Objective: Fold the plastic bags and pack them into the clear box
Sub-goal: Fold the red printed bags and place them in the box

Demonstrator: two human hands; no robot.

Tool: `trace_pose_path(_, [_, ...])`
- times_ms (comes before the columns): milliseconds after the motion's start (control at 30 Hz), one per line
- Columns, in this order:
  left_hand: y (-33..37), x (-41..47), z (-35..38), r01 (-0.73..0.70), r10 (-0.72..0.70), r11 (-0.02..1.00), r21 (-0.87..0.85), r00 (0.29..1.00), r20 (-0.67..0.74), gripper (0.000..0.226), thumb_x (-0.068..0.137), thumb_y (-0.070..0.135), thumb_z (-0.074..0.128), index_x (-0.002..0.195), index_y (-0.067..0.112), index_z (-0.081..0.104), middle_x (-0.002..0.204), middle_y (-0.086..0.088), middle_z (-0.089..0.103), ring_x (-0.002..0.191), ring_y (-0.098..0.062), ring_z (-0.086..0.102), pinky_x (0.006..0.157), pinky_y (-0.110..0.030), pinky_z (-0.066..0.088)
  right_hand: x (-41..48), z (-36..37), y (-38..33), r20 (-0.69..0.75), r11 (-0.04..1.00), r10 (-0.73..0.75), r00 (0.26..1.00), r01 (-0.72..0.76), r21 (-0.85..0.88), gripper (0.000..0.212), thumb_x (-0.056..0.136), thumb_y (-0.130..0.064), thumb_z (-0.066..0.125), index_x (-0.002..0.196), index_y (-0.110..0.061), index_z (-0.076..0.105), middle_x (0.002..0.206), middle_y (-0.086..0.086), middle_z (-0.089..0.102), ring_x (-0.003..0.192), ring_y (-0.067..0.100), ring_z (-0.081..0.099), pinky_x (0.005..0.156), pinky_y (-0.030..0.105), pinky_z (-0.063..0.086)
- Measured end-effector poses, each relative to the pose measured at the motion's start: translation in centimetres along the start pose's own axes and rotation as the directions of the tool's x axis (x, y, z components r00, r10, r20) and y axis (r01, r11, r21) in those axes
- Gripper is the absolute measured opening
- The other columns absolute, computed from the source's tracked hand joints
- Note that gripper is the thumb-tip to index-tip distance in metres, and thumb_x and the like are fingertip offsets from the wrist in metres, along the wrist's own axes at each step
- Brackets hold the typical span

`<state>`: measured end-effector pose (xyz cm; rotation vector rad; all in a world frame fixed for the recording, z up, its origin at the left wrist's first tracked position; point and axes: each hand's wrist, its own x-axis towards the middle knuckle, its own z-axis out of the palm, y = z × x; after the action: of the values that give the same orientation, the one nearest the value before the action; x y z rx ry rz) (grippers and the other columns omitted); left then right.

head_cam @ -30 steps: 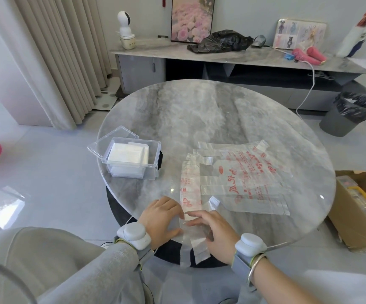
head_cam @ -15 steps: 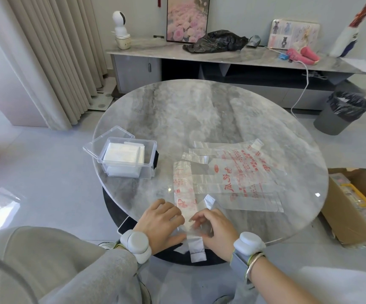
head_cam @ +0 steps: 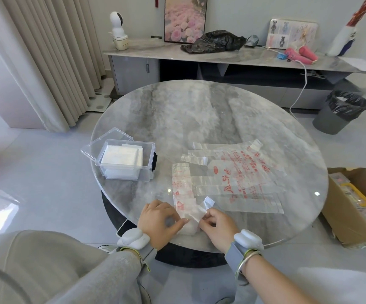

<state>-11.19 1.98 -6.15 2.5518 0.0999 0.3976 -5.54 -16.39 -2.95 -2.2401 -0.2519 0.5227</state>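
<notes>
Hands close together at the near edge of the surface point(head_cam: 199, 119), right of the box point(head_cam: 127, 160) and closer to me. My left hand point(head_cam: 158, 222) and right hand point(head_cam: 218, 227) each pinch the near end of one bag point(head_cam: 182, 187), a long narrow strip with its end turned up into a small fold.

Progress, my guess: the box has its lid point(head_cam: 103, 141) open and a white stack of folded bags point(head_cam: 121, 154) inside, so part is done. Left to do: finish this strip, pack it, then the flat pile point(head_cam: 254, 194) right of the box, several bags overlapped.

The print point(head_cam: 250, 163) is red, apparently Chinese characters plus an oval logo point(head_cam: 216, 170); I can't read it. No label visible on the box.
</notes>
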Motion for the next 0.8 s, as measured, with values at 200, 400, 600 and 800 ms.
trace_pose_path(200, [0.5, 0.1, 1.1, 0.072, -0.07, 0.995, -0.064, 0.997, 0.045, 0.036, 0.069, 0.073, 0.048, 0.069, 0.043, 0.069, 0.079, 0.03, 0.058, 0.098, 0.002, 0.042, 0.09, -0.015, 0.018, 0.5, 0.6, -0.3, -0.038, 0.997, 0.006, 0.999, -0.009, -0.079, 0.028, 0.086, -0.031, 0.066, 0.066, -0.026, 0.047, 0.066, -0.006, 0.062, 0.056, 0.007, 0.05, 0.053, 0.016, 0.035])
trace_pose_path(400, [-0.3, 0.1, 0.2, 0.146, -0.125, 0.975, -0.165, 0.983, 0.131, 0.022, 0.08, 0.061, 0.06, 0.083, 0.042, 0.069, 0.087, 0.026, 0.062, 0.103, 0.004, 0.043, 0.096, -0.023, 0.03, 1.1, 0.6, -0.5, -0.041, 0.982, 0.042, 0.998, -0.049, -0.183, 0.026, 0.087, -0.023, 0.058, 0.065, -0.027, 0.044, 0.065, -0.009, 0.058, 0.059, 0.006, 0.048, 0.051, 0.016, 0.032])
trace_pose_path(600, [-0.6, -0.3, -0.9, 0.069, -0.037, 0.984, -0.167, 0.981, 0.192, 0.064, 0.059, 0.094, 0.047, 0.085, 0.04, 0.068, 0.098, 0.027, 0.06, 0.112, 0.006, 0.04, 0.096, -0.014, 0.024, 1.5, 0.5, -0.6, -0.039, 0.985, 0.057, 0.998, -0.063, -0.158, 0.017, 0.09, -0.027, 0.057, 0.074, -0.028, 0.052, 0.068, -0.01, 0.058, 0.06, 0.004, 0.049, 0.051, 0.016, 0.031])
trace_pose_path(800, [-0.1, -0.4, 0.3, 0.118, -0.1, 0.986, -0.114, 0.983, 0.151, 0.025, 0.061, 0.069, 0.06, 0.065, 0.045, 0.057, 0.095, 0.028, 0.057, 0.105, 0.004, 0.037, 0.087, -0.019, 0.022, 1.6, 0.7, -0.4, -0.038, 0.987, 0.044, 0.998, -0.049, -0.151, 0.012, 0.091, -0.04, 0.057, 0.085, -0.03, 0.06, 0.074, -0.013, 0.062, 0.069, 0.005, 0.056, 0.055, 0.014, 0.034])
